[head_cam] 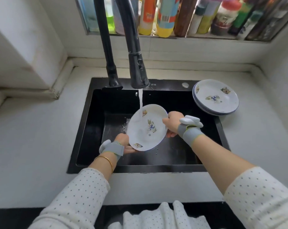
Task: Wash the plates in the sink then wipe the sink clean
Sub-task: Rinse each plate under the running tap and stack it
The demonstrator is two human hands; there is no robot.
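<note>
Black sink bears small white lettering, too blurred.

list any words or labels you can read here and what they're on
None reads clearly.
Printed mark on the sink rim by the faucet: too small to read.
Labels on the bottles along the window ledge: blurred, unreadable.
The held plate and stacked plates: pictures only, no text.

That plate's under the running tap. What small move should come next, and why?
Probably rotate the plate a little: the water hits only its upper-left rim. The left hand and right hand hold opposite edges over the sink, so turning looks easy.
</note>
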